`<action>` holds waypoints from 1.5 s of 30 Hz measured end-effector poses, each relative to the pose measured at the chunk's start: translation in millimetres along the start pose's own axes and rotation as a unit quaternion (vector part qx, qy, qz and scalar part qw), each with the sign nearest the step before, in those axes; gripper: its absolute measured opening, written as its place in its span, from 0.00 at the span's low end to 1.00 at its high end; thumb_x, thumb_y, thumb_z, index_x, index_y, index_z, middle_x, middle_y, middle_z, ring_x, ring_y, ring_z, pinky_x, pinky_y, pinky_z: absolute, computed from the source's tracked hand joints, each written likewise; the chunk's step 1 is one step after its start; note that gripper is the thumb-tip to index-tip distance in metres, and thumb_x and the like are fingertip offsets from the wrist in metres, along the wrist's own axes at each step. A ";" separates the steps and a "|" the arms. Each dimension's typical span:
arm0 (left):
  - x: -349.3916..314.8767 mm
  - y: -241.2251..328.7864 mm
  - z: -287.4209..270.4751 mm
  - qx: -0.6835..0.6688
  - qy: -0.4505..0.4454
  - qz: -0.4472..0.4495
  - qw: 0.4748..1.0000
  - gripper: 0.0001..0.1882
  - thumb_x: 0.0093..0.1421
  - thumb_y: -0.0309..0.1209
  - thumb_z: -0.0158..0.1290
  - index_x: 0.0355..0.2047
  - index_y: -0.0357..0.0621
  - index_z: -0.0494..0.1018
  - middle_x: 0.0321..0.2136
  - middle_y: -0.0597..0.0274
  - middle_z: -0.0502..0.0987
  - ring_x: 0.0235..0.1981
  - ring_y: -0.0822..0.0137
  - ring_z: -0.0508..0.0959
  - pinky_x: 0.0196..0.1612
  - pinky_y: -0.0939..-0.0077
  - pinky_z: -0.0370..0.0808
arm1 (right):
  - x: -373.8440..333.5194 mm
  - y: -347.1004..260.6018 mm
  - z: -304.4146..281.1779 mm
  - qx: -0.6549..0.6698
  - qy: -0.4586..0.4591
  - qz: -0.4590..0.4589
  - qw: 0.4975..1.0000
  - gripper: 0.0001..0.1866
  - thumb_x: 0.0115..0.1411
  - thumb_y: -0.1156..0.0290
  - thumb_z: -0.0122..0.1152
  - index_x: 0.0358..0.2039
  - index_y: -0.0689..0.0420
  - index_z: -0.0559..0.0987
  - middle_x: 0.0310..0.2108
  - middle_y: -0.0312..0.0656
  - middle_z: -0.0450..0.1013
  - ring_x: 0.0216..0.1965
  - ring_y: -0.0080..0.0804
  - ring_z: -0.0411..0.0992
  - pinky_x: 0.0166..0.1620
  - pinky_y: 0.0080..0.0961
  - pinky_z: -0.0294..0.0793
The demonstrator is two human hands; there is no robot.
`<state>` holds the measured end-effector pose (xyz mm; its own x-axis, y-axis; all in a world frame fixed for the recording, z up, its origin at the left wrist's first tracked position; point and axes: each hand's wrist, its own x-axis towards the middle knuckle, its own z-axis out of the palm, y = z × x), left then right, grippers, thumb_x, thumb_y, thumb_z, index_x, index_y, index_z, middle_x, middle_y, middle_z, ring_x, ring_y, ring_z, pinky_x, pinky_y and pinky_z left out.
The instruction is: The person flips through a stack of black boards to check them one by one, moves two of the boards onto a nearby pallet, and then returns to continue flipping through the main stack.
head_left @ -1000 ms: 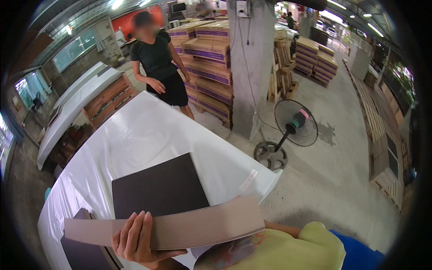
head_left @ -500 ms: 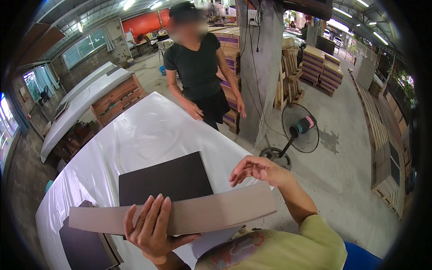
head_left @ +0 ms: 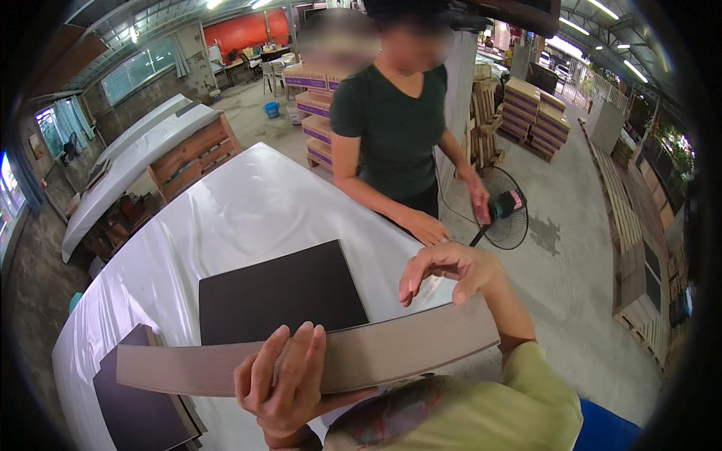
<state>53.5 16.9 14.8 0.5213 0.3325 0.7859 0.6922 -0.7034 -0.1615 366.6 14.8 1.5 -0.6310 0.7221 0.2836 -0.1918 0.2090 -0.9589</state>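
A long plank with a pale grey-brown wood-grain face (head_left: 410,342) crosses in front of me, bowed by the lens. My left hand (head_left: 282,383) grips it near its middle, fingers over the face and thumb along the lower edge. Just above its right end, my right hand (head_left: 455,270) is open with curved fingers apart; whether its thumb touches the plank's edge I cannot tell. Beneath that hand a small white printed slip (head_left: 430,289) shows, partly covered. Behind the plank a dark flat board (head_left: 278,293) lies on the table; the plank hides its near edge.
White glossy sheeting covers the table (head_left: 248,195). A stack of dark boards (head_left: 139,402) sits at its left. Across the right edge stands a co-worker in a dark shirt (head_left: 395,135), hands low near mine. Beyond are a standing fan (head_left: 505,207) and stacked cartons (head_left: 534,113).
The co-worker has stepped nearer and to the right, reaching toward the table's right edge. My left hand, right hand and the plank's right end have shifted right; a white slip now shows.
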 end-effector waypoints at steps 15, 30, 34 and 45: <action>-4.4 0.1 -4.2 -0.027 -0.001 0.009 1.000 0.37 0.43 0.70 0.47 0.32 0.48 0.79 0.32 0.69 0.80 0.34 0.72 0.79 0.33 0.81 0.67 | 20.4 -23.9 4.9 -0.165 -0.051 0.112 0.979 0.27 0.50 0.57 0.64 0.47 0.54 0.69 0.44 0.37 0.71 0.45 0.26 0.70 0.45 0.25 0.64; -6.0 -3.6 -2.3 -0.011 -0.002 0.026 1.000 0.38 0.42 0.72 0.45 0.31 0.50 0.80 0.30 0.70 0.80 0.33 0.69 0.80 0.33 0.76 0.68 | 36.5 -58.9 10.8 -0.271 -0.031 0.106 0.956 0.12 0.58 0.68 0.55 0.42 0.58 0.74 0.39 0.38 0.73 0.38 0.28 0.72 0.42 0.22 0.70; 0.5 0.3 -2.0 -0.013 0.007 0.029 0.999 0.37 0.41 0.71 0.47 0.31 0.50 0.80 0.30 0.72 0.79 0.32 0.70 0.79 0.33 0.76 0.67 | 42.0 -74.5 8.5 -0.424 -0.116 0.131 0.889 0.15 0.59 0.66 0.54 0.44 0.60 0.73 0.41 0.43 0.72 0.40 0.39 0.72 0.43 0.26 0.70; 0.9 -4.0 0.7 -0.038 -0.037 0.028 0.998 0.34 0.46 0.67 0.47 0.33 0.49 0.79 0.33 0.68 0.80 0.38 0.67 0.78 0.35 0.80 0.65 | 55.0 -74.1 0.8 -0.463 -0.119 0.163 0.863 0.41 0.41 0.48 0.69 0.50 0.64 0.69 0.48 0.51 0.67 0.49 0.45 0.67 0.51 0.31 0.66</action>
<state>51.6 20.4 15.7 0.5952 0.3354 0.7303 0.6233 -0.7662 -0.1562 345.5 38.5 88.1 -0.6955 0.7094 -0.1138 0.6382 0.5372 -0.5515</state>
